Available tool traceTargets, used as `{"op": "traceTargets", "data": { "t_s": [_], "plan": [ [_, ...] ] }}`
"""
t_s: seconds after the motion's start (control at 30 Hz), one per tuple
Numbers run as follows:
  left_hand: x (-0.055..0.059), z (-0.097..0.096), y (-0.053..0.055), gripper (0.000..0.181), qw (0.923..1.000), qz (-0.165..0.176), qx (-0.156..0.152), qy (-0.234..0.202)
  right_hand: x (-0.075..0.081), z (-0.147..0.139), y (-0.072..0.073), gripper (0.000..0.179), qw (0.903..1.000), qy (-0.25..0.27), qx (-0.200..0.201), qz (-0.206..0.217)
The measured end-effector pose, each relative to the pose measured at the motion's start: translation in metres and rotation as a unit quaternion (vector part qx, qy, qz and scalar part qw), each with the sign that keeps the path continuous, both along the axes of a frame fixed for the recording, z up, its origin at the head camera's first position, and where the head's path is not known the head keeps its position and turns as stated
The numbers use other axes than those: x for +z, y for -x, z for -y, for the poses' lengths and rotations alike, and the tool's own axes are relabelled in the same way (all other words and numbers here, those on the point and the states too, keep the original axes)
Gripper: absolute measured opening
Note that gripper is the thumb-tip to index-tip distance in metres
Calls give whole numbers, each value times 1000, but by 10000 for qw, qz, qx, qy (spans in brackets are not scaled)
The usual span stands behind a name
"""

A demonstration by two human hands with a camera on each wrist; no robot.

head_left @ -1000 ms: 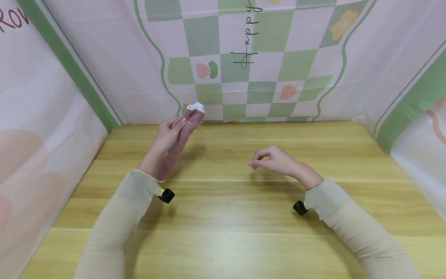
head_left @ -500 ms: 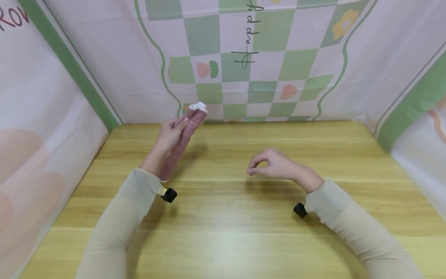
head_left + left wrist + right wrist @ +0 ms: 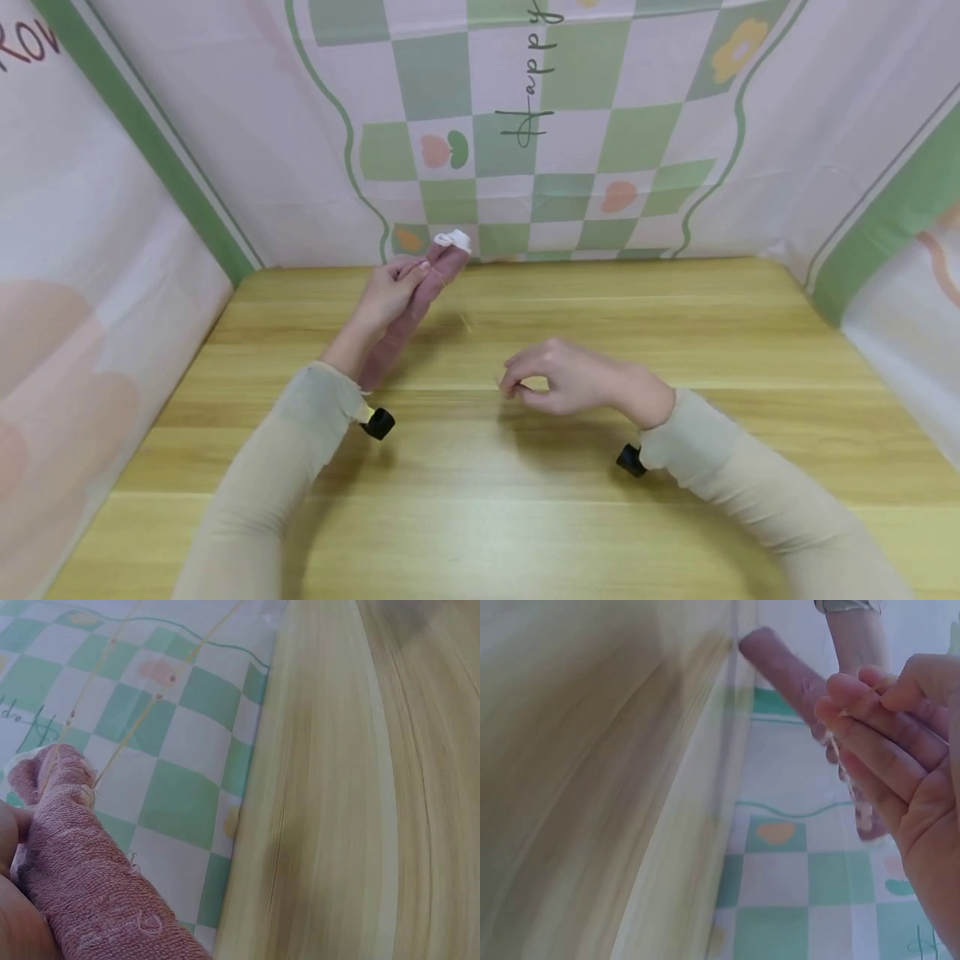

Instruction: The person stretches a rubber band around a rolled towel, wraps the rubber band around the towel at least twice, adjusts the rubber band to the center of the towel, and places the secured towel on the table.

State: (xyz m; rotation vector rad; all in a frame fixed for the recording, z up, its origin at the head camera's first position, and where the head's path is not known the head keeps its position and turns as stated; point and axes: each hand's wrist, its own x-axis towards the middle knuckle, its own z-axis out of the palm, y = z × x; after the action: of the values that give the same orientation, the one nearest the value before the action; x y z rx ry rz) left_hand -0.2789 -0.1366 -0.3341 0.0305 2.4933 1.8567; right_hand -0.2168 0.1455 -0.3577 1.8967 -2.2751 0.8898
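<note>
Wood-grain surface (image 3: 480,467); checked cloth (image 3: 502,92) with "Happy" lettering hangs behind its far edge. Black device (image 3: 378,423) at left cuff, second device (image 3: 632,460) at right. Pink rolled towel (image 3: 408,319), white at its upper end, is held tilted above the surface's far left portion; the left grip (image 3: 386,296) clasps it near the top, hiding part. Thin yellowish cord (image 3: 159,696) spans the gap in two strands. The right grip (image 3: 570,379), nearer the wearer, pinches it, fingers bent, forearm angled inward.
</note>
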Motion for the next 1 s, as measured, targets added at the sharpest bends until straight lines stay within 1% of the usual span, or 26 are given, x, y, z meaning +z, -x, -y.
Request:
{"op": "traceTargets", "data": {
  "t_s": [0.2, 0.27, 0.37, 0.47, 0.53, 0.6, 0.67, 0.73, 0.8, 0.87, 0.9, 0.97, 1.0],
  "plan": [
    [1, -7, -1, 41, 9999, 84, -93, 91, 2, 15, -2, 25, 9979, 295, 583, -20],
    [1, -9, -2, 41, 9998, 68, -155, 94, 4, 21, -2, 26, 9959, 371, 819, -91],
    [1, -13, -2, 41, 9994, 14, -275, 217, 5, 29, -1, 25, 9916, 538, 1170, -153],
    [1, -17, -4, 41, 9984, -2, -413, 399, 7, 40, -3, 22, 9858, 763, 1496, -19],
    [0, -20, -4, 41, 9977, 20, -503, 448, 8, 47, -5, 21, 9821, 904, 1648, 125],
    [-1, -22, -6, 41, 9974, 71, -581, 423, 9, 52, -7, 24, 9798, 1027, 1710, 171],
    [-2, -25, -8, 41, 9969, 222, -697, 291, 10, 55, -8, 27, 9779, 1216, 1695, 96],
    [-2, -28, -11, 40, 9959, 401, -802, 147, 11, 58, -8, 29, 9746, 1526, 1637, 10],
    [-3, -30, -13, 39, 9940, 633, -888, -39, 12, 60, -8, 26, 9709, 1877, 1468, -260],
    [-2, -32, -15, 39, 9922, 791, -948, -169, 13, 61, -8, 20, 9649, 2239, 1190, -687],
    [-2, -33, -15, 41, 9918, 821, -963, -169, 13, 61, -7, 19, 9604, 2394, 990, -1021],
    [-2, -34, -15, 44, 9913, 872, -970, -158, 12, 61, -6, 18, 9466, 2682, 580, -1694],
    [-2, -34, -14, 45, 9913, 884, -968, -125, 12, 61, -4, 18, 9373, 2818, 360, -2020]
  ]
}}
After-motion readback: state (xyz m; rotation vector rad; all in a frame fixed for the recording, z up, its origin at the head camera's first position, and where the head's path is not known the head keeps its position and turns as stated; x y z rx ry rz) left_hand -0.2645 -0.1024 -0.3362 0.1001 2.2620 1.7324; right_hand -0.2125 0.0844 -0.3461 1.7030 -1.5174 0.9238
